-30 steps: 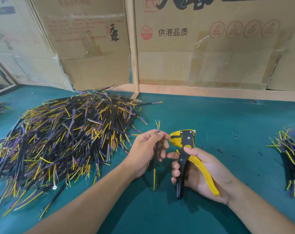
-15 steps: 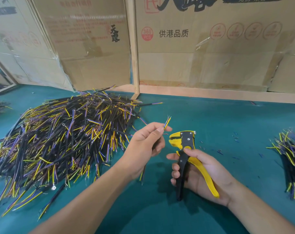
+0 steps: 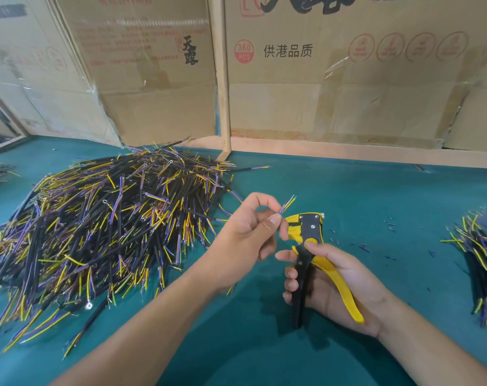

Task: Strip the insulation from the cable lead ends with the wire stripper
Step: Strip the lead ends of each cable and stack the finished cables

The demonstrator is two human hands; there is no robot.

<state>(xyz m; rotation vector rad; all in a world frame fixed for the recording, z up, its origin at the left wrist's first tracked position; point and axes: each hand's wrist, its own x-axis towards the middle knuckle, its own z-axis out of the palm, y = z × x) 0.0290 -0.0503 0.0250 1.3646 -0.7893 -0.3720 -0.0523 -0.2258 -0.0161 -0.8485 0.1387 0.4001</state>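
Your left hand pinches the cable, leads fanning toward 1 o'clock. Light, floppy, so pinch close to the tips. Right hand wraps the wire stripper w/ handles spread, at 3 o'clock.

**Your arms and hands in view**

Both of your forearms come in from the bottom edge, and both are bare as far as the picture reaches: no sleeve, cuff or glove shows on either one. Your left hand has no ring, watch or strap on it, and its thumbnail is short and plain, with no polish. Your right hand is likewise bare at the wrist and on the fingers; the nails you can see there are trimmed short too. No clothing enters the frame anywhere along either arm.
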